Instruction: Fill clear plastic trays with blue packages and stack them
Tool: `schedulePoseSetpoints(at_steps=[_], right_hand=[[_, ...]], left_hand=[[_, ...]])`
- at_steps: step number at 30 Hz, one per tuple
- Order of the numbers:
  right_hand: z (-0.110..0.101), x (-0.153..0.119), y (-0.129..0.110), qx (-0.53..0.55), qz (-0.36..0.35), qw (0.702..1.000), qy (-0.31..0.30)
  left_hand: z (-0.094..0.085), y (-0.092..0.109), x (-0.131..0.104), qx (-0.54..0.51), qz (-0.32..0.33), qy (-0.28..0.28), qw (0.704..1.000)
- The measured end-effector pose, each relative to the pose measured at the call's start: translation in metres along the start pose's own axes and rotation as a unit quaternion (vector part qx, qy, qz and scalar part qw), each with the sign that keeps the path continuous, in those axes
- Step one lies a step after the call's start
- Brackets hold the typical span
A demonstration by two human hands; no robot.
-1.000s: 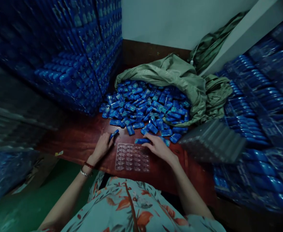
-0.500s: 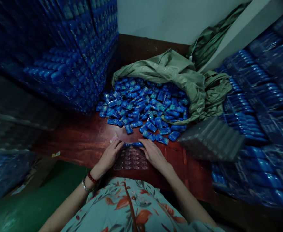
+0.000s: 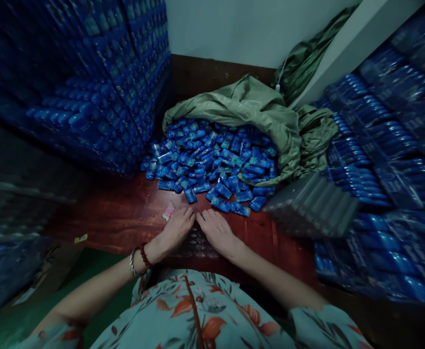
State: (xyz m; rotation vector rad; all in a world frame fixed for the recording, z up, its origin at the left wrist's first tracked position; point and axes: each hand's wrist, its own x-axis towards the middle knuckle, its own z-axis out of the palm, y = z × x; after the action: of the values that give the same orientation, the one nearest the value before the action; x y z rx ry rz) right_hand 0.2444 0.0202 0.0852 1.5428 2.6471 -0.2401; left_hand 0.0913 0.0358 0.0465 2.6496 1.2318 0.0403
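Observation:
Over the far edge of a clear plastic tray [image 3: 196, 246] my left hand [image 3: 179, 227] and my right hand [image 3: 215, 230] lie side by side, fingertips almost meeting. The fingers of both are bent downward, and whatever lies beneath them is mostly hidden; only a bit of blue shows by the right hand's fingers. The tray has rows of round cups and rests on the red-brown table [image 3: 118, 213]. Just beyond the hands, many small blue bottles [image 3: 201, 155] spill in a heap from a green sack [image 3: 250, 104].
Stacked blue packs stand at the left [image 3: 103, 97] and right [image 3: 372, 145]. A stack of grey trays [image 3: 312, 206] sits to the right of the hands. A small pink wrapper [image 3: 168, 212] lies near my left hand, and a yellow scrap [image 3: 81, 238] at the table's left edge.
My hands have come closer together and now cover the tray's far part. The blue bottles that showed between them are covered. The view has shifted slightly.

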Motion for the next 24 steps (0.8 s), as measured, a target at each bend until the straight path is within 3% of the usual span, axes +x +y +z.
schedulePoseSetpoints(at_steps=[6,10,13,16,20,24], right_hand=[[0.003,0.013,-0.005,-0.009,0.01,1.0,0.009],[0.004,0.007,0.024,0.046,0.017,0.999,0.003],[0.008,-0.003,0.053,0.083,0.074,0.993,0.049],[0.019,-0.006,0.07,0.045,0.139,0.988,0.056],[0.037,0.003,0.071,0.011,0.137,0.99,0.034],[0.041,-0.011,0.069,0.152,0.149,0.972,0.097]], left_hand=[[0.004,-0.009,-0.001,0.001,-0.009,0.023,1.0],[-0.006,-0.029,-0.004,-0.102,0.013,0.068,0.992],[-0.021,-0.048,0.001,-0.191,0.028,0.092,0.977],[-0.029,-0.06,0.021,-0.218,-0.005,0.093,0.971],[-0.015,-0.069,0.06,-0.11,-0.045,0.08,0.99],[0.001,-0.079,0.074,-0.104,-0.051,0.068,0.991]])
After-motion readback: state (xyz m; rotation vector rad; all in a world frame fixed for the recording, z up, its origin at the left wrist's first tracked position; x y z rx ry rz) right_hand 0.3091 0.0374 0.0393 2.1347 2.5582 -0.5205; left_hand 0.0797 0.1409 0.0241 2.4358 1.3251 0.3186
